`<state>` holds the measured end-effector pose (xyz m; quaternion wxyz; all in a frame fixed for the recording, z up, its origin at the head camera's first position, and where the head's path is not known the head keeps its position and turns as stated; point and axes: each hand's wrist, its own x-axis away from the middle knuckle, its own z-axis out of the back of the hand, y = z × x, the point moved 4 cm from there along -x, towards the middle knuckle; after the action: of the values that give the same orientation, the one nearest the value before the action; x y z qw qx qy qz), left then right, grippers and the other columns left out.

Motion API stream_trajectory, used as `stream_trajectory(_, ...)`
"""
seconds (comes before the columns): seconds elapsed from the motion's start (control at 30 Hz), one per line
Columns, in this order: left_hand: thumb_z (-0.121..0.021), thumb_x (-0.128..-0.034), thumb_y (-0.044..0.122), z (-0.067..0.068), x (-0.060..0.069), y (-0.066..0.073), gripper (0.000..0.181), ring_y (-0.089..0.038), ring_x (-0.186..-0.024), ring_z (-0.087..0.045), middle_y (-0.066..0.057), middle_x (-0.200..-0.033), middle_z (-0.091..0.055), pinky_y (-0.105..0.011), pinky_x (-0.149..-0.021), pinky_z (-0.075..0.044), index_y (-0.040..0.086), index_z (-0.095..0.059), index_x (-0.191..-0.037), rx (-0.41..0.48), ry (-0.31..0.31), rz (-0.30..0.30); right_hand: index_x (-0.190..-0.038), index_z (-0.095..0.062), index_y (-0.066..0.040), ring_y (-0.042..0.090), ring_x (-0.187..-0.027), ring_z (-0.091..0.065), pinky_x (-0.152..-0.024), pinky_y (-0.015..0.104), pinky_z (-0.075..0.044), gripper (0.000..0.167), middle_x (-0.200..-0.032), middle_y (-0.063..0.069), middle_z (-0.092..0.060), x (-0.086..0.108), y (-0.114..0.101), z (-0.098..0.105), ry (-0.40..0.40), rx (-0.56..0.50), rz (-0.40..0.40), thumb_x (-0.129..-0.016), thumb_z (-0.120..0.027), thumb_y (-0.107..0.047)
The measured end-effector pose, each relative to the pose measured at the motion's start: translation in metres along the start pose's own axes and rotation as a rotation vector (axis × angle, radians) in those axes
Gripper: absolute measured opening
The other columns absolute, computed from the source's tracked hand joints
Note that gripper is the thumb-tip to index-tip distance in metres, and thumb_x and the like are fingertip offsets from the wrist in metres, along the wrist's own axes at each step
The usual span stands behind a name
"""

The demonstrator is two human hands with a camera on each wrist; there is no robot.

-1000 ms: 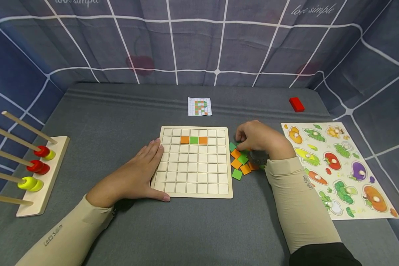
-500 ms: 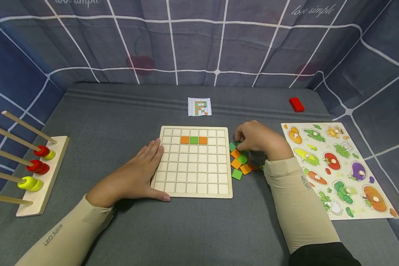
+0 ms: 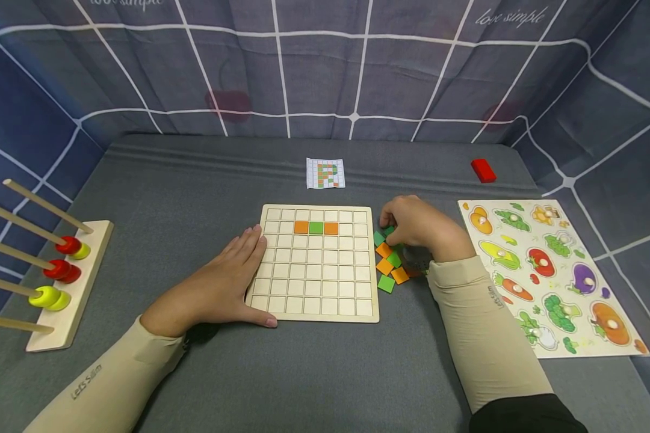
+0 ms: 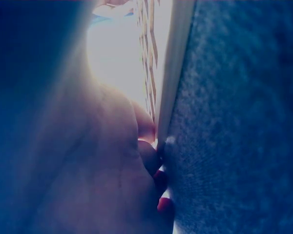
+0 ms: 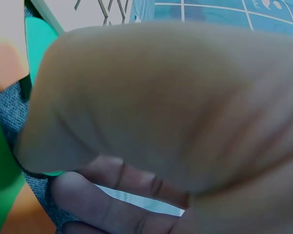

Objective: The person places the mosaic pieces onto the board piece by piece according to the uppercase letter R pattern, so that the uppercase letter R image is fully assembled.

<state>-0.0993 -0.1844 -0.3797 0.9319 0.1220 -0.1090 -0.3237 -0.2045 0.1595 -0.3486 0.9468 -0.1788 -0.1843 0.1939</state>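
A square wooden grid board [image 3: 314,264] lies flat, with an orange tile [image 3: 301,228], a green tile [image 3: 316,228] and a second orange tile [image 3: 331,228] side by side in one upper row. My left hand [image 3: 222,282] rests along the board's left edge, fingers extended and thumb at the near edge. To the right of the board, my right hand [image 3: 425,225] reaches down over a loose pile of orange and green tiles [image 3: 386,266]. Its curled fingers and thumb pinch a green tile [image 3: 389,230] at the pile's far side; the fingertips partly cover it.
A small printed pattern card [image 3: 325,174] lies beyond the board. At the right is a vegetable puzzle board [image 3: 541,261], with a red block [image 3: 483,171] behind it. A wooden peg stand [image 3: 81,288] with red and yellow rings occupies the left side.
My right hand has shifted slightly left at the pile, and more of the green tile shows by its fingertips. The left hand and the board stay where they were.
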Motion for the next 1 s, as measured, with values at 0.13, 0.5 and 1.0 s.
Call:
stream_trajectory(0.13, -0.067, -0.0715, 0.092, 0.0003, -0.0002, 0.0002, 0.149, -0.042, -0.157, -0.002, -0.029, -0.171, 0.001, -0.052, -0.125, -0.01, -0.011, -0.01, -0.163, -0.002, -0.001, 0.001, -0.104, -0.076, -0.004, 0.028, -0.089, -0.057, -0.08, 0.044, -0.052, 0.027, -0.099, 0.009, -0.067, -0.0012, -0.0002, -0.0005, -0.002, 0.013, -0.003, -0.079, -0.079, 0.003)
stream_trajectory(0.5, -0.068, -0.0708, 0.092, 0.0009, -0.001, 0.0001, 0.15, -0.042, -0.157, -0.002, -0.028, -0.171, 0.001, -0.053, -0.125, -0.01, -0.011, -0.011, -0.163, -0.004, -0.002, 0.001, -0.107, -0.076, -0.002, 0.028, -0.089, -0.057, -0.08, 0.043, -0.052, 0.027, -0.099, 0.009, -0.068, -0.0018, -0.0009, -0.0004, 0.0, 0.017, -0.014, -0.08, -0.077, 0.003)
stream_trajectory(1.0, -0.067, -0.07, 0.093, 0.0007, -0.001, 0.0005, 0.151, -0.043, -0.157, -0.003, -0.03, -0.171, 0.001, -0.054, -0.125, -0.011, -0.012, -0.011, -0.163, -0.012, -0.002, 0.003, -0.101, -0.074, -0.002, 0.026, -0.083, -0.056, -0.075, 0.04, -0.05, 0.025, -0.088, 0.007, -0.063, -0.004, 0.0005, -0.003, 0.048, 0.003, -0.014, -0.077, -0.08, -0.003)
